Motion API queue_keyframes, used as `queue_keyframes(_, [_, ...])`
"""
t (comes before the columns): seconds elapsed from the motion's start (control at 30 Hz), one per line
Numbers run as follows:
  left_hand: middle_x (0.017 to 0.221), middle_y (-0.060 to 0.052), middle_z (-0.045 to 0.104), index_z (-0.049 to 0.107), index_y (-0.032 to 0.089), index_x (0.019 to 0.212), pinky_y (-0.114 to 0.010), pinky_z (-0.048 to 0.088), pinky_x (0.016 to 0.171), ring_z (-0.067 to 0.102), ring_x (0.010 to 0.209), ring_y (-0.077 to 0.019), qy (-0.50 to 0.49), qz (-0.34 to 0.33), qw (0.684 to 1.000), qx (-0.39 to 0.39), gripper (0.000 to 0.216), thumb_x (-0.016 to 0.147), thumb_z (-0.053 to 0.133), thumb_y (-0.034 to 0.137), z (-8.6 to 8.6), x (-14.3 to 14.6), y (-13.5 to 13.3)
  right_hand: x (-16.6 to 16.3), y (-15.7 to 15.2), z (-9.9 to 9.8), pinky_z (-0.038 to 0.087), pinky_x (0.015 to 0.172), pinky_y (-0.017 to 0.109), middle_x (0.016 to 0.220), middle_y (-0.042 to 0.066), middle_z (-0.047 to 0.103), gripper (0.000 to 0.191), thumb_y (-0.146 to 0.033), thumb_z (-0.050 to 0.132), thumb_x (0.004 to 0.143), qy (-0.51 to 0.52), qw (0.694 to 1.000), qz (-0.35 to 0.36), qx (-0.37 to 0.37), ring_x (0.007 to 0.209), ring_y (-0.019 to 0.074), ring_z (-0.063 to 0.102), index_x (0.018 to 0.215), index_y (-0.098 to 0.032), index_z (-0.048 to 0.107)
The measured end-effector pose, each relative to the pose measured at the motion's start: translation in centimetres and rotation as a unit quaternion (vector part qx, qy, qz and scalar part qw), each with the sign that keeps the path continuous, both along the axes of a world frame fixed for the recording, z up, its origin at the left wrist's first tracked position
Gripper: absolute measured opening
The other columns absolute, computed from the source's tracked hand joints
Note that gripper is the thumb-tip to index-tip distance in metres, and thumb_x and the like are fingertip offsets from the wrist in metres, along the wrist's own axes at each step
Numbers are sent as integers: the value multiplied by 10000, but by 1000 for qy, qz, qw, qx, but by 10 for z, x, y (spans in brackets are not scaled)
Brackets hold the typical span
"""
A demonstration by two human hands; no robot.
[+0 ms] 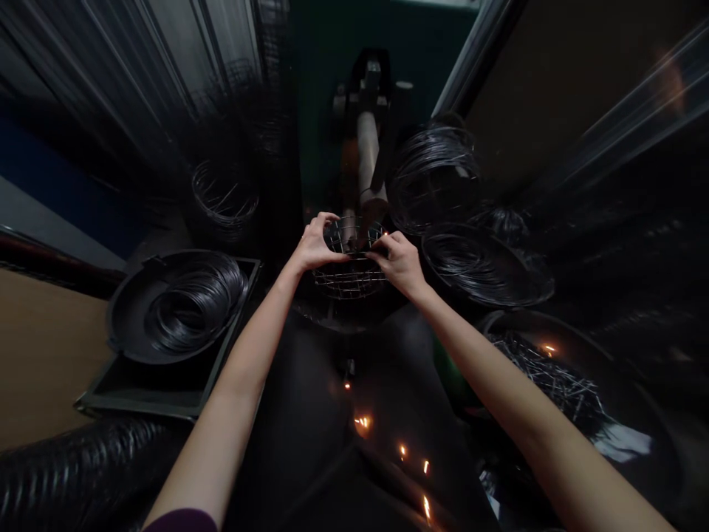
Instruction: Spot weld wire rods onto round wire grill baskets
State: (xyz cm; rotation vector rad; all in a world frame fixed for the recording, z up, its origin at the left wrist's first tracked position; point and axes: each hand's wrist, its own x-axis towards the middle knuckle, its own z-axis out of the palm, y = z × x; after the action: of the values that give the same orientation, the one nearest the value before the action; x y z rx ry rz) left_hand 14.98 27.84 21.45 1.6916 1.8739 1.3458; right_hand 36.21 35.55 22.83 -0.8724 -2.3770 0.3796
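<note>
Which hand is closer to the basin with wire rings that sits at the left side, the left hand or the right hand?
Left. The left hand grips the wire basket on its left rim, on the side facing the basin of wire rings. The right hand holds the far rim, farther away.

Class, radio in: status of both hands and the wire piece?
Left hand and right hand both grip round wire-grid basket. Welding arm sits above it. Sparks below.

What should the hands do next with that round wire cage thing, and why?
Probably turn the wire cage a little. Both the left hand and the right hand grip its top rim under the machine's arm, and sparks show below.
</note>
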Motion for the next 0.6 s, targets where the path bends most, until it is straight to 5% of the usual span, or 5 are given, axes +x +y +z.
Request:
queue_keyframes(0.17, [1208, -87, 589, 505, 195, 1179, -421, 445, 1042, 565, 1157, -263, -6, -22, 999, 28, 816, 477, 894, 346, 0, -8, 11, -9, 2, 5, 478, 703, 301, 907, 57, 609, 131, -330, 637, 872, -4, 1000, -24, 2, 797, 188, 585, 872, -204, 674])
queue_keyframes(0.3, [1201, -83, 594, 501, 207, 1200, -417, 444, 1046, 565, 1165, -270, 0, -12, 1000, 17, 855, 462, 903, 363, -2, -8, 12, 18, -9, 12, 488, 701, 301, 919, 58, 643, 171, -349, 650, 857, 29, 999, -20, -8, 753, 175, 602, 932, -202, 695])
queue_keyframes(0.43, [1272, -103, 569, 464, 220, 1295, -439, 425, 1078, 539, 1241, -301, 15, -7, 1000, -1, 953, 480, 909, 435, -4, -13, 14, 103, -5, -2, 516, 782, 337, 960, 57, 704, 267, -445, 602, 864, 68, 992, -77, -69, 804, 196, 648, 971, -226, 710])
queue_keyframes(0.6, [1524, -171, 352, 318, 235, 1462, -548, 292, 1184, 347, 1428, -392, 1, -51, 998, -26, 1256, 419, 908, 613, -15, -22, -3, 241, 14, -54, 506, 898, 443, 992, 113, 732, 305, -417, 549, 840, -12, 927, -339, -158, 926, 276, 667, 959, -190, 713])
